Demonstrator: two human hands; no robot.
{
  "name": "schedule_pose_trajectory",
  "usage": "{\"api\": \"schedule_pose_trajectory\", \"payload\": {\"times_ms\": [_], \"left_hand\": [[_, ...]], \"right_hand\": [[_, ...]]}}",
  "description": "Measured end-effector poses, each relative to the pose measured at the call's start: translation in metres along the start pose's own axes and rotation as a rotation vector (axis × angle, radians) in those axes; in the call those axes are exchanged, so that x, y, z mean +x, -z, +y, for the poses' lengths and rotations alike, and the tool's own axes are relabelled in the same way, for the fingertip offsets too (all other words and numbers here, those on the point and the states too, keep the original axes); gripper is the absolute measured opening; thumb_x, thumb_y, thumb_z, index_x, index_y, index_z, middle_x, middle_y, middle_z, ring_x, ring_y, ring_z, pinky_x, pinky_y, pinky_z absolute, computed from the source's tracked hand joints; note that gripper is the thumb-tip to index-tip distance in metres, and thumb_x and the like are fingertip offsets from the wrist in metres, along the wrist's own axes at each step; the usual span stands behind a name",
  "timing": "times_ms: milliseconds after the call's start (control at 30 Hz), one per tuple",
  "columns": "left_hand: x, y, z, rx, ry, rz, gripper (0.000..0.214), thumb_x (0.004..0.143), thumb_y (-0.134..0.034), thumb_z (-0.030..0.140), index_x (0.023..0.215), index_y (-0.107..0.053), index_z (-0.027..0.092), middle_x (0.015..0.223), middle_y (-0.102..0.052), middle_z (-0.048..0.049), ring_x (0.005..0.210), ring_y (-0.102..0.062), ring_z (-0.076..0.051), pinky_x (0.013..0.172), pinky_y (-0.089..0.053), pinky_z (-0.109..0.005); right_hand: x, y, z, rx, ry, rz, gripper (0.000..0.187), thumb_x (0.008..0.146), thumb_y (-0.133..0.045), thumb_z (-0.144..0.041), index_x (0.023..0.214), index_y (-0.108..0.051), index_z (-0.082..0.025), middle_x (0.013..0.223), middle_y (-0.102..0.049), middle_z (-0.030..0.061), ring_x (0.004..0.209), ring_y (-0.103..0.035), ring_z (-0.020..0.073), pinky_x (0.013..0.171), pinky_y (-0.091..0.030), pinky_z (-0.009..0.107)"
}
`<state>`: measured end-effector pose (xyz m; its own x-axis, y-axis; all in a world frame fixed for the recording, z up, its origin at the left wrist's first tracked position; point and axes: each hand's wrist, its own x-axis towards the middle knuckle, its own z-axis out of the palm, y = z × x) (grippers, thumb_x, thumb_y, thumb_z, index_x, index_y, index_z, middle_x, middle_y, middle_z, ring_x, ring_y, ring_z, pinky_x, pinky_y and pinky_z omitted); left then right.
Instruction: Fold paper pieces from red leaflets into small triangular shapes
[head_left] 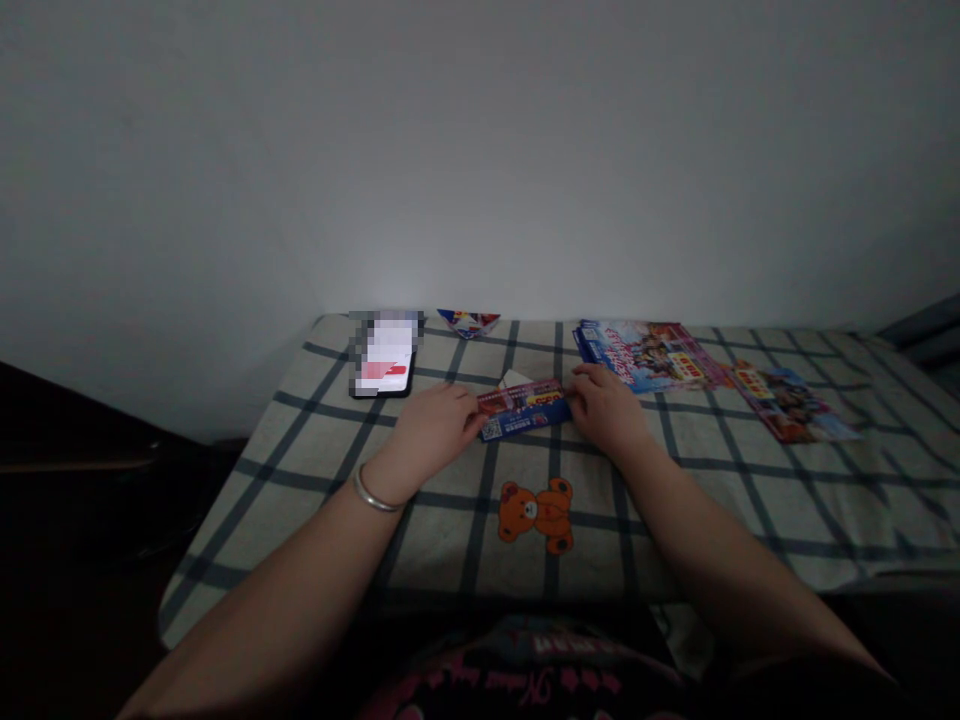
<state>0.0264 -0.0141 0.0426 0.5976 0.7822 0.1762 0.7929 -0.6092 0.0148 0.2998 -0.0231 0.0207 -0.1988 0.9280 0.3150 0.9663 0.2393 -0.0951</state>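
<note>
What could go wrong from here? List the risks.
The folded leaflet, with a pale corner showing behind it, might crease crookedly between the left hand and right hand. The right hand lies close to the leaflet pile and could nudge it. The left hand might knock the phone nearby.

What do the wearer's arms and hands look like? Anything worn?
Left hand and right hand: no gloves. No sleeves visible over either forearm. One narrow, rounded, silver-coloured bangle on the left arm, near the hand; no band visible on the right.
</note>
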Motion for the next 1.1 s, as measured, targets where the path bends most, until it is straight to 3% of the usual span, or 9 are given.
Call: {"api": "schedule_pose_trajectory", "payload": {"times_ms": [233,333,433,800,1033,1100], "left_hand": [[-0.002,-0.011,0.007,0.002,0.07,0.096,0.023,0.094,-0.055,0.032,0.108,-0.06,0.014,0.098,-0.066,-0.0107,0.093,-0.06,-0.027,0.078,-0.049,-0.037],[-0.002,-0.016,0.006,-0.02,0.047,0.158,0.041,0.092,-0.059,0.034,0.127,-0.054,0.013,0.113,-0.064,-0.014,0.108,-0.057,-0.03,0.097,-0.044,-0.046],[-0.002,-0.024,0.004,-0.041,0.052,0.188,0.049,0.092,-0.06,0.038,0.133,-0.052,0.013,0.129,-0.059,-0.0166,0.124,-0.05,-0.033,0.111,-0.033,-0.052],[0.001,-0.038,-0.003,-0.123,0.033,0.125,0.05,0.094,-0.054,0.04,0.136,-0.051,0.013,0.143,-0.05,-0.0151,0.135,-0.041,-0.033,0.113,-0.032,-0.053],[0.004,-0.04,-0.002,-0.194,0.033,0.083,0.067,0.094,-0.053,0.038,0.15,-0.03,0.009,0.144,-0.05,-0.019,0.14,-0.038,-0.033,0.114,-0.03,-0.054],[0.005,-0.04,-0.002,-0.206,0.02,0.087,0.066,0.093,-0.054,0.037,0.149,-0.031,0.01,0.143,-0.051,-0.0186,0.139,-0.038,-0.033,0.114,-0.03,-0.055]], "right_hand": [[0.0,-0.009,0.003,0.034,0.057,0.048,0.025,0.093,-0.053,-0.032,0.106,-0.068,-0.016,0.132,-0.058,0.0167,0.119,-0.056,0.0307,0.103,-0.044,0.049],[0.0,-0.011,0.002,0.033,0.099,0.029,0.029,0.093,-0.056,-0.034,0.111,-0.067,-0.016,0.135,-0.057,0.0173,0.121,-0.054,0.0319,0.104,-0.043,0.051],[-0.001,-0.01,0.0,0.07,0.142,0.005,0.03,0.091,-0.058,-0.032,0.113,-0.067,-0.014,0.135,-0.056,0.0182,0.125,-0.052,0.0317,0.106,-0.042,0.051],[-0.002,-0.007,-0.01,0.173,0.254,-0.058,0.03,0.09,-0.059,-0.026,0.118,-0.065,-0.017,0.135,-0.058,0.013,0.124,-0.051,0.0281,0.107,-0.043,0.048],[-0.002,-0.005,-0.01,0.199,0.298,-0.066,0.032,0.092,-0.058,-0.029,0.121,-0.065,-0.02,0.134,-0.058,0.0114,0.123,-0.052,0.0272,0.106,-0.043,0.048],[-0.003,-0.005,-0.011,0.218,0.312,-0.077,0.032,0.092,-0.058,-0.029,0.123,-0.064,-0.022,0.135,-0.058,0.0107,0.123,-0.052,0.0266,0.106,-0.043,0.048]]}}
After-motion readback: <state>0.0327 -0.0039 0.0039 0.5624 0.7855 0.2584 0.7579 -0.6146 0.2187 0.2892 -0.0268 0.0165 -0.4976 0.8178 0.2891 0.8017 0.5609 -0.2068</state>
